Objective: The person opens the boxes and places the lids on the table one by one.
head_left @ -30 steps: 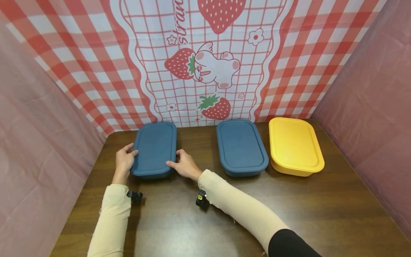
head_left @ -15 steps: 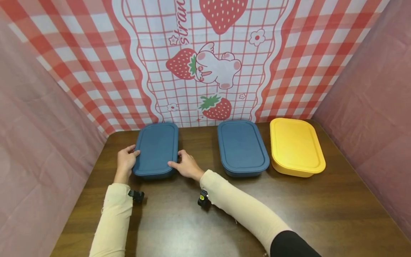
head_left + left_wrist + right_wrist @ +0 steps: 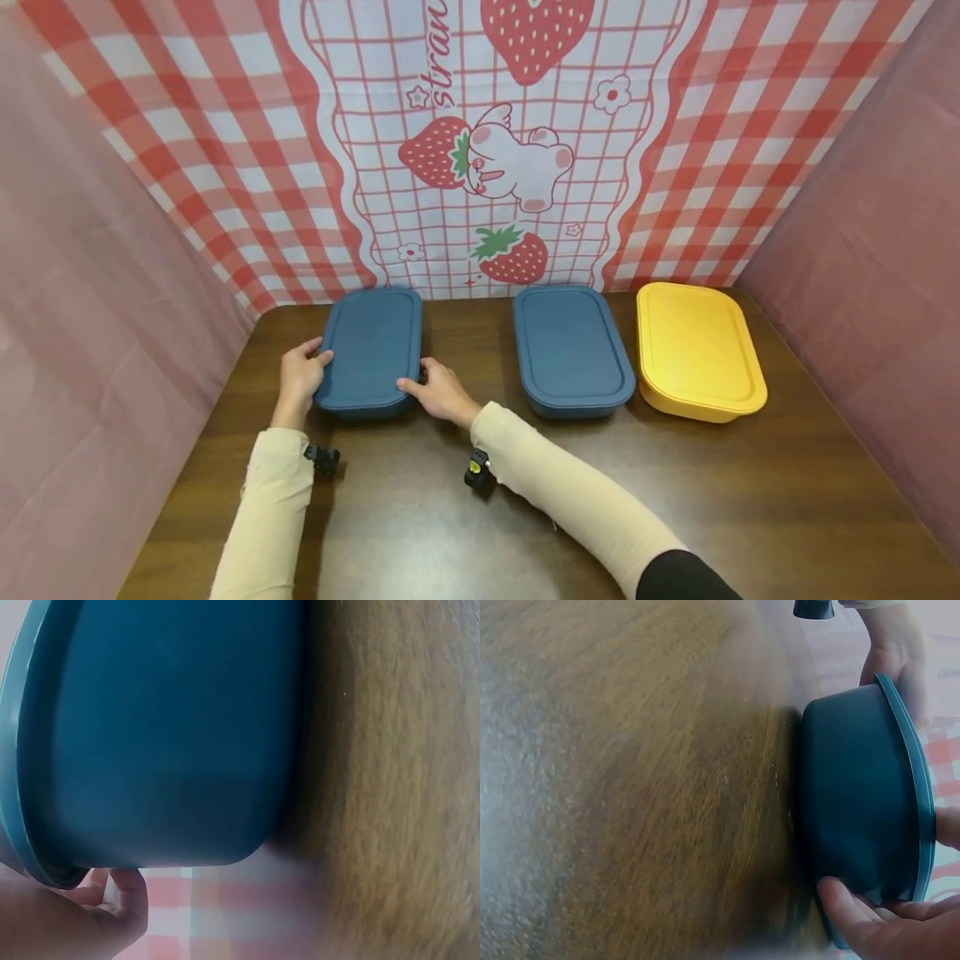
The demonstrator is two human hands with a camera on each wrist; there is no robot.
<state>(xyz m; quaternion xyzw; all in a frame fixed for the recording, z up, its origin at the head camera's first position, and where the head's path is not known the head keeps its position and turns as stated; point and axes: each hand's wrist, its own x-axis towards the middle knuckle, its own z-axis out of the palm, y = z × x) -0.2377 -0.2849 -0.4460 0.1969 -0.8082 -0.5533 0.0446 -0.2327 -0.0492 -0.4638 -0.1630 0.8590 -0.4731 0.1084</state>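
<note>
A dark blue lidded food container (image 3: 371,346) sits at the back left of the table, its lid on. My left hand (image 3: 300,379) holds its left side, thumb over the lid's edge. On the right side, near the front corner, my right hand (image 3: 442,392) grips it with the thumb on the lid's rim and fingers down the wall. The left wrist view shows the container's front wall (image 3: 172,735) close up, with the left hand (image 3: 90,915) at its rim. In the right wrist view, fingertips (image 3: 836,892) of the right hand press low on the wall.
A second blue lidded container (image 3: 573,350) stands to the right, beside a yellow lidded one (image 3: 701,350). A strawberry-print checked cloth (image 3: 480,150) hangs behind the wooden table (image 3: 420,517), and pink cloth (image 3: 862,208) hangs at both sides.
Everything in the head view appears slightly further right and lower, as the camera has shifted a little. Both hands keep their hold on the left blue container.
</note>
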